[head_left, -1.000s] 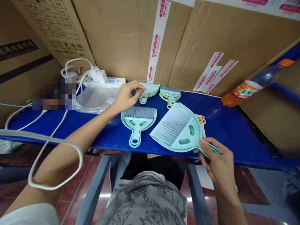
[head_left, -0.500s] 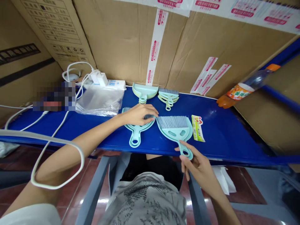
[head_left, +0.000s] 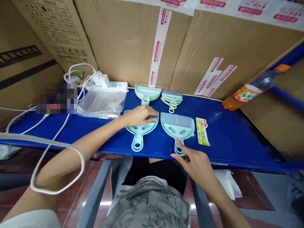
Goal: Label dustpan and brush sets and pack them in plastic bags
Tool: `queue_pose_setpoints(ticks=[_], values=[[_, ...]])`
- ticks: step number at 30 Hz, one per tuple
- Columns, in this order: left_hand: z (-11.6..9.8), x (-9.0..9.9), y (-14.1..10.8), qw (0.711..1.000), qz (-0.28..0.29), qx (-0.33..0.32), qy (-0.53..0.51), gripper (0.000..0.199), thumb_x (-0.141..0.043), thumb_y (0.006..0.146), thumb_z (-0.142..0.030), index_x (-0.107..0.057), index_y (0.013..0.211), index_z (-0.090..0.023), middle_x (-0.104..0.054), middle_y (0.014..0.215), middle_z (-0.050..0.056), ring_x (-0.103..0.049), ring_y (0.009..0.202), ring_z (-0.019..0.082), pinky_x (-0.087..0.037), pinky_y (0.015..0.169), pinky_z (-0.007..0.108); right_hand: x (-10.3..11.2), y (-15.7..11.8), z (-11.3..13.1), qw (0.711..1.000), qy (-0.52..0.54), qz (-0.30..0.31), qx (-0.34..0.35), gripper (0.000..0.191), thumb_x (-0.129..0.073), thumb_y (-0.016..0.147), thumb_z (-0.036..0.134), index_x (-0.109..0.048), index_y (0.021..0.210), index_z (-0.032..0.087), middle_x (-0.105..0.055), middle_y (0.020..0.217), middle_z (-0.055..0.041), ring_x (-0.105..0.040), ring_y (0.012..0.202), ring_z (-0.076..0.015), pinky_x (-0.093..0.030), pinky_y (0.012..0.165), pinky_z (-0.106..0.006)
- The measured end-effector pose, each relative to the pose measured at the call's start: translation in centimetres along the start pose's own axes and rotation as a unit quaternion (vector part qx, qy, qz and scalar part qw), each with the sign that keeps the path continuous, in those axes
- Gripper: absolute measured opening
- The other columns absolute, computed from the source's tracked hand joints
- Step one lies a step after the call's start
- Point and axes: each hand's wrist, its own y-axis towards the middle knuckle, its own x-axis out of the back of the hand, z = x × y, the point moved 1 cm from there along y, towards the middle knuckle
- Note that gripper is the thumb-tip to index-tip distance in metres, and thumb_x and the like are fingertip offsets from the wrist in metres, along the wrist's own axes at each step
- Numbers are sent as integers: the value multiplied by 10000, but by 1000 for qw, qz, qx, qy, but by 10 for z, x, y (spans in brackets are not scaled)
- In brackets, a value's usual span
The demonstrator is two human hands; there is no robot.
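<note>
Two light-green hand brush and dustpan sets lie side by side on the blue table. My left hand (head_left: 140, 116) rests over the bristle end of the left dustpan set (head_left: 138, 136), its fingers stretched across the grey bristles. At the right set, the brush (head_left: 177, 125) lies in its dustpan with bristles pointing away from me. My right hand (head_left: 193, 158) is at that handle, the index finger touching it and the thumb apart near its lower end. A small green and yellow label card (head_left: 202, 131) lies right of this set.
Behind them stand a stack of dustpans (head_left: 147, 92) and a stack of small brushes (head_left: 172, 98). Clear plastic bags (head_left: 102, 103), a power strip (head_left: 118, 85) and white cables are on the left. An orange drink bottle (head_left: 251, 90) leans at the right. Cardboard walls enclose the back.
The right brush and dustpan set has turned straighter and shifted slightly away from me. My right hand has moved left and loosened around its handle. The left hand stays nearly in place.
</note>
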Motion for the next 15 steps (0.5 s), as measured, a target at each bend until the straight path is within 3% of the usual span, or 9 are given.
queue_pose_setpoints(ticks=[7, 11, 15], values=[[-2, -3, -2, 996, 88, 4, -1, 600, -579, 1111, -535, -642, 1545, -125, -582, 1646, 198, -536, 1568, 317, -453, 1293, 465, 17, 18, -4, 992, 89, 80, -36, 777, -566, 1039, 758, -700, 1526, 166, -560, 475, 45, -561, 458, -193, -391, 556, -309], [-4, -5, -3, 995, 101, 11, 6, 706, -556, 1113, -561, -546, 1622, -72, -505, 1700, 226, -449, 1628, 329, -377, 1346, 465, 23, 30, -1, 988, 104, 106, -50, 734, -648, 1015, 714, -736, 1480, 153, -595, 490, 33, -625, 497, -218, -396, 580, -314], [-1, -9, -4, 994, 109, 17, -11, 739, -481, 1137, -585, -420, 1715, -128, -410, 1769, 186, -376, 1670, 307, -334, 1370, 472, 24, 39, 2, 988, 87, 118, -49, 686, -682, 1019, 651, -746, 1457, 127, -649, 530, 15, -673, 546, -232, -409, 613, -320]])
